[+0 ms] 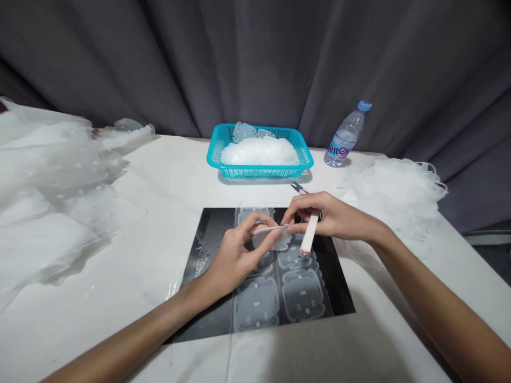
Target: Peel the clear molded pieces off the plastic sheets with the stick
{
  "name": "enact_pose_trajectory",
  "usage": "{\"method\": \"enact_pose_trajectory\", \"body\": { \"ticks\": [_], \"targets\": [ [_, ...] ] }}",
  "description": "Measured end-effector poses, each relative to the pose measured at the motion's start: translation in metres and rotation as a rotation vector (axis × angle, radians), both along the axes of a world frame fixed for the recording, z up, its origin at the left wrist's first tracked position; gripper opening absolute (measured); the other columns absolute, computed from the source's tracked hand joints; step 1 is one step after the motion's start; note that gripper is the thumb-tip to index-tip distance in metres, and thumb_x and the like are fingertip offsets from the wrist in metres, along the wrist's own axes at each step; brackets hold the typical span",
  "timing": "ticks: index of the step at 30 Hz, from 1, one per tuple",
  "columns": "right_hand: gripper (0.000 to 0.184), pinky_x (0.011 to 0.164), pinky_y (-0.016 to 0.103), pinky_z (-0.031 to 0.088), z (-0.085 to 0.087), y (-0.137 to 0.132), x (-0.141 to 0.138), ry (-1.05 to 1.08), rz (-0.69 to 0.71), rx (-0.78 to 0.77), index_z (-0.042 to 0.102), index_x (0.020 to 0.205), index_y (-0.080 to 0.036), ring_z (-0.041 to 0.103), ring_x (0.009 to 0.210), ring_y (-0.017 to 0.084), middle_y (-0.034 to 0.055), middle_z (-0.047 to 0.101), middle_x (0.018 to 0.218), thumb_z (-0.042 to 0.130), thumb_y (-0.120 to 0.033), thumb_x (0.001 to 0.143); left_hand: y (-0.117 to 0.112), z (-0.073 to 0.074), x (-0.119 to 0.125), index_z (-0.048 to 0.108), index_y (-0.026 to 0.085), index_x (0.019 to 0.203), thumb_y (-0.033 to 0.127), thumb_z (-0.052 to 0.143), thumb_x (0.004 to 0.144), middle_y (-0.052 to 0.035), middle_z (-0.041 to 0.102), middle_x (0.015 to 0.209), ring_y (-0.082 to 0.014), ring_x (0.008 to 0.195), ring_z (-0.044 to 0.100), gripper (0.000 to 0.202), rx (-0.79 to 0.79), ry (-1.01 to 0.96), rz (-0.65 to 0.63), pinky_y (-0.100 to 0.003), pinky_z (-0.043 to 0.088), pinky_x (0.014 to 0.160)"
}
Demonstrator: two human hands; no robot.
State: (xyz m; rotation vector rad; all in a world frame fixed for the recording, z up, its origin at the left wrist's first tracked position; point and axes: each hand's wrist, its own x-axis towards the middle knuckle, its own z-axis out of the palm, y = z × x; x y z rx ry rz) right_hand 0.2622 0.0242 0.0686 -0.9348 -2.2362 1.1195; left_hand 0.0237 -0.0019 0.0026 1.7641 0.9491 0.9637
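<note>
My left hand [238,255] is closed on a small translucent plastic piece [275,238], pinching it above a black mat [207,239]. My right hand [331,215] pinches the same piece at its top edge and also holds a white-handled cutting tool [309,238] that hangs down from the palm. Under both hands, on the mat, lies a clear plastic sheet [275,292] of several moulded pieces.
A turquoise basket [215,154] full of clear plastic pieces stands behind the mat. A water bottle [346,135] stands at the back right, beside a heap of plastic trimmings [399,197]. Piled clear plastic sheets [51,202] cover the table's left. Small scissors [298,187] lie near the basket.
</note>
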Motion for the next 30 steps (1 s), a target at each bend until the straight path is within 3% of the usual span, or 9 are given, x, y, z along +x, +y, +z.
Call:
{"method": "enact_pose_trajectory", "body": {
  "ticks": [6,8,12,15,17,21,24,27,30],
  "targets": [
    [0.008,0.073,0.026,0.043,-0.018,0.004,-0.015,0.005,-0.116,0.149,0.076,0.096,-0.019,0.056,0.075,0.013,0.0016,0.073,0.09,0.069,-0.021,0.095,0.008,-0.003,-0.003,0.06,0.023,0.108,0.048,0.062,0.101,0.0021,0.067,0.091,-0.0128,0.068,0.059,0.026,-0.042,0.088,0.122,-0.026,0.043,0.063],
    [0.008,0.071,0.025,0.044,-0.026,0.009,-0.02,0.009,-0.189,0.199,0.075,0.091,-0.019,0.056,0.072,0.012,0.0013,0.074,0.089,0.067,-0.018,0.092,0.011,-0.001,-0.007,0.055,0.024,0.114,0.049,0.06,0.101,0.0003,0.068,0.097,-0.0161,0.078,0.066,0.029,-0.05,0.113,0.132,-0.029,0.049,0.072],
    [0.007,0.066,0.024,0.042,-0.033,0.032,-0.024,-0.007,-0.355,0.257,0.074,0.086,-0.019,0.057,0.07,0.013,-0.0002,0.073,0.08,0.067,-0.019,0.086,0.018,0.002,-0.021,0.042,0.025,0.134,0.055,0.071,0.092,-0.0109,0.065,0.133,-0.0289,0.122,0.066,0.059,0.045,0.265,-0.058,-0.046,0.051,0.106],
    [0.012,0.067,0.025,0.043,-0.026,0.065,-0.019,-0.027,-0.441,0.308,0.074,0.088,-0.019,0.059,0.072,0.015,0.0013,0.073,0.083,0.064,-0.025,0.089,0.021,-0.001,-0.033,0.038,0.025,0.147,0.061,0.078,0.084,-0.0171,0.056,0.15,-0.0362,0.139,0.056,0.083,0.14,0.413,-0.194,-0.056,0.044,0.117],
    [0.014,0.07,0.026,0.044,-0.018,0.092,-0.012,-0.052,-0.519,0.347,0.074,0.09,-0.018,0.06,0.076,0.016,0.0029,0.074,0.087,0.063,-0.028,0.089,0.022,-0.003,-0.037,0.037,0.025,0.151,0.062,0.076,0.086,-0.0178,0.053,0.154,-0.0369,0.143,0.052,0.084,0.205,0.465,-0.235,-0.057,0.042,0.119],
    [0.014,0.073,0.03,0.044,-0.01,0.129,0.006,-0.157,-0.649,0.402,0.075,0.093,-0.019,0.062,0.082,0.021,0.006,0.073,0.095,0.064,-0.024,0.088,0.023,-0.005,-0.04,0.045,0.023,0.147,0.059,0.068,0.094,-0.0168,0.052,0.158,-0.0346,0.148,0.048,0.067,0.328,0.529,-0.282,-0.056,0.042,0.121],
    [0.02,0.079,0.031,0.046,-0.017,0.122,0.014,-0.219,-0.711,0.465,0.074,0.104,-0.02,0.063,0.099,0.025,0.0097,0.07,0.109,0.059,-0.026,0.094,0.027,-0.002,-0.041,0.049,0.021,0.143,0.057,0.064,0.097,-0.0165,0.053,0.157,-0.0334,0.151,0.044,0.06,0.456,0.575,-0.304,-0.054,0.042,0.122],
    [0.025,0.086,0.033,0.048,-0.029,0.092,0.012,-0.257,-0.714,0.508,0.072,0.11,-0.02,0.063,0.104,0.025,0.0104,0.069,0.112,0.051,-0.031,0.102,0.033,0.0,-0.044,0.05,0.021,0.143,0.058,0.063,0.097,-0.0157,0.058,0.153,-0.0326,0.15,0.046,0.061,0.564,0.596,-0.299,-0.054,0.039,0.124],
    [0.03,0.094,0.036,0.048,-0.036,0.066,0.004,-0.296,-0.65,0.533,0.07,0.119,-0.021,0.062,0.11,0.025,0.0102,0.068,0.117,0.047,-0.035,0.107,0.04,0.001,-0.047,0.051,0.021,0.142,0.062,0.062,0.096,-0.016,0.058,0.153,-0.0331,0.148,0.049,0.063,0.574,0.608,-0.289,-0.055,0.037,0.125]
  ]
}}
